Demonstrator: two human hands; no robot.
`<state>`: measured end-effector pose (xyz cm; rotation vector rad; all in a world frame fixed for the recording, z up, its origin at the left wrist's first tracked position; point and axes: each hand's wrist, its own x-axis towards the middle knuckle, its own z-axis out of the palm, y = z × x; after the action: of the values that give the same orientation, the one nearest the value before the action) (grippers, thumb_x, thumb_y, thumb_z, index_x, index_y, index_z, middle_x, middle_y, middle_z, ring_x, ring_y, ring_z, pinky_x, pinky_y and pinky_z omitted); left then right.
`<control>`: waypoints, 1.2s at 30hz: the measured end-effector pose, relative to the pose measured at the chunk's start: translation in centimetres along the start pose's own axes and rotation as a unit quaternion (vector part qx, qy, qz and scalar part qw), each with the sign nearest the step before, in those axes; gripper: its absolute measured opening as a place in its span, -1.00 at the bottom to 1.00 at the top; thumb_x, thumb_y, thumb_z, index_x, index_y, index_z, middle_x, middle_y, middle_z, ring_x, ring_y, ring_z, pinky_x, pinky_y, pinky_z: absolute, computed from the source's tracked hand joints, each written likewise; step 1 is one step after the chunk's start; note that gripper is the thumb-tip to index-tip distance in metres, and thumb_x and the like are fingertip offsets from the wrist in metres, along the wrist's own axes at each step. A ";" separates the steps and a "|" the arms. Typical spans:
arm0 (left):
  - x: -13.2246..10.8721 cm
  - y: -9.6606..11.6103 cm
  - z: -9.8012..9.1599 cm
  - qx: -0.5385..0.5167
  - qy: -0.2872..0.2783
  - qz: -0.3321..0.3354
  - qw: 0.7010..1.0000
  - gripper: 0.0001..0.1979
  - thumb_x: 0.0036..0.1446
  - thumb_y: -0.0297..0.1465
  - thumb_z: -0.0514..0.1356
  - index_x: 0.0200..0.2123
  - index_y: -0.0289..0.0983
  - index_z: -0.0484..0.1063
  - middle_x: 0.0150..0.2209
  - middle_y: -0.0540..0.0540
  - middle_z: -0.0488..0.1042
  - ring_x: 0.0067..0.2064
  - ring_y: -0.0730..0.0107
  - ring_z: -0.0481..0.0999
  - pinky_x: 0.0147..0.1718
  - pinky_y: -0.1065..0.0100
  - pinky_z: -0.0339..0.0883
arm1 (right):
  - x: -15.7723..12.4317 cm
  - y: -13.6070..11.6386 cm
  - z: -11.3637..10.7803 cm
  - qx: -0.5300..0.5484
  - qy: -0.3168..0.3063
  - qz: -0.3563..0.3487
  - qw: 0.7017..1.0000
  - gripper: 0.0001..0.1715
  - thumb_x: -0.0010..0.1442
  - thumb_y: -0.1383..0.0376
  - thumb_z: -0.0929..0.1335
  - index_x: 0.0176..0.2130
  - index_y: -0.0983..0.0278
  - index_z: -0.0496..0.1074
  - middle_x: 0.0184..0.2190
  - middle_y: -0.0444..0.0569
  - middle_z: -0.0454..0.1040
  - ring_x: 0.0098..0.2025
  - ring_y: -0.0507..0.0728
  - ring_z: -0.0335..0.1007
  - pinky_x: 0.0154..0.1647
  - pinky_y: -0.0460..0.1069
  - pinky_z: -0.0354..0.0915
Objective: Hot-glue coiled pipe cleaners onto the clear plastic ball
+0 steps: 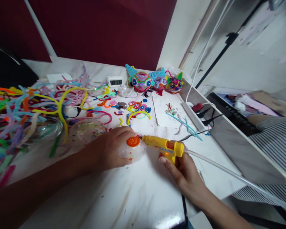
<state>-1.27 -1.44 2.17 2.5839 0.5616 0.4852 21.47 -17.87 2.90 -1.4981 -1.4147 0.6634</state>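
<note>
My left hand (111,148) is wrapped round a clear plastic ball (131,153) with coloured specks inside, pressing it on the white table (133,190). An orange pipe-cleaner coil (133,141) sits on top of the ball. My right hand (183,173) grips a yellow glue gun (163,147), its nozzle pointing left and touching the edge of the orange coil. A white glue stick (205,160) juts out of the gun's back toward the right.
A heap of coloured pipe cleaners (26,111) covers the left of the table. Three decorated balls (157,82) and a small digital clock (115,81) stand at the back. A power strip (195,109) lies right; a person's striped sleeve (276,149) shows beyond.
</note>
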 end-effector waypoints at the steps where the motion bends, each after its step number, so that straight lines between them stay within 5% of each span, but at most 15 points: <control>1: 0.0 0.1 0.0 -0.001 -0.003 -0.002 1.000 -0.38 -0.01 -0.36 0.38 0.15 -0.21 0.34 0.15 -0.20 0.45 0.19 0.01 0.47 0.21 0.09 0.38 | 0.0 -0.1 -0.1 0.004 0.001 0.011 1.000 -0.87 0.39 0.24 0.35 -0.08 0.23 0.41 -0.24 -0.01 0.48 -0.31 0.10 0.42 -0.36 -0.06 0.40; 8: 0.2 0.6 -0.4 0.001 -0.015 -0.017 1.000 -0.42 -0.03 -0.41 0.37 0.11 -0.23 0.38 0.16 -0.19 0.46 0.18 0.00 0.48 0.18 0.13 0.40 | 0.0 0.4 -3.8 0.039 0.057 0.180 0.981 -0.44 0.19 -0.07 0.49 -0.05 0.26 0.38 -0.35 -0.07 0.49 -0.51 0.03 0.30 -0.58 -0.07 0.25; 14: 0.3 0.7 -0.5 -0.001 -0.016 -0.021 1.000 -0.39 -0.02 -0.40 0.40 0.13 -0.19 0.40 0.14 -0.14 0.47 0.15 0.03 0.50 0.14 0.15 0.41 | 0.8 3.0 -7.5 0.019 0.008 0.239 0.971 -0.39 0.10 -0.15 0.51 -0.19 0.24 0.33 -0.49 -0.15 0.47 -0.56 0.05 0.38 -0.58 -0.07 0.22; 17: 0.3 0.8 -0.6 -0.004 -0.014 -0.016 1.000 -0.40 -0.02 -0.42 0.41 0.13 -0.19 0.41 0.14 -0.13 0.47 0.15 0.05 0.50 0.14 0.16 0.41 | 1.4 3.8 -8.7 -0.110 0.003 0.239 0.965 -0.43 0.12 -0.19 0.43 -0.24 0.22 0.32 -0.48 -0.06 0.53 -0.54 0.13 0.42 -0.57 -0.02 0.21; 20: 0.3 0.8 -0.6 -0.004 -0.013 -0.012 1.000 -0.42 -0.02 -0.42 0.41 0.11 -0.20 0.41 0.13 -0.13 0.47 0.14 0.05 0.51 0.12 0.18 0.43 | 1.5 3.4 -9.0 -0.347 0.042 0.215 0.912 -0.53 0.20 -0.10 0.36 -0.19 0.24 0.45 -0.49 0.02 0.58 -0.49 0.23 0.47 -0.48 0.06 0.23; 23: 0.3 0.7 -0.6 -0.003 -0.016 -0.012 1.000 -0.43 -0.01 -0.40 0.40 0.11 -0.21 0.41 0.13 -0.14 0.47 0.14 0.04 0.51 0.12 0.16 0.43 | 1.3 2.1 -7.7 -0.457 0.097 0.114 0.877 -0.63 0.30 0.02 0.33 -0.17 0.25 0.53 -0.42 0.07 0.62 -0.44 0.27 0.51 -0.41 0.09 0.29; 26: 0.3 0.6 -0.6 -0.006 -0.013 -0.009 1.000 -0.42 -0.01 -0.39 0.39 0.12 -0.19 0.40 0.14 -0.14 0.47 0.16 0.01 0.49 0.15 0.15 0.41 | 1.5 0.5 -4.9 -0.358 0.045 -0.111 0.926 -0.75 0.39 0.24 0.28 -0.13 0.27 0.53 -0.26 0.10 0.63 -0.27 0.22 0.57 -0.25 0.06 0.43; 28: 0.4 0.6 -0.6 -0.008 -0.014 -0.007 1.000 -0.43 -0.01 -0.39 0.38 0.12 -0.18 0.40 0.14 -0.14 0.48 0.17 0.02 0.49 0.15 0.16 0.41 | 2.0 -0.4 -2.7 -0.317 -0.010 -0.186 0.930 -0.77 0.39 0.34 0.28 -0.04 0.32 0.50 -0.20 0.13 0.62 -0.17 0.23 0.58 -0.17 0.06 0.46; 36: 0.3 0.7 -0.7 -0.011 -0.018 -0.012 1.000 -0.44 0.02 -0.38 0.36 0.12 -0.17 0.39 0.13 -0.17 0.47 0.16 0.02 0.50 0.14 0.11 0.43 | 4.3 -1.0 1.3 -0.329 -0.089 -0.131 0.931 -0.66 0.30 0.47 0.32 0.06 0.36 0.44 -0.22 0.12 0.61 -0.19 0.23 0.55 -0.13 0.08 0.44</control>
<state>-1.08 -1.67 3.17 2.5559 0.5715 0.4337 20.64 -13.51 4.18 -1.7249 -2.0685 0.1521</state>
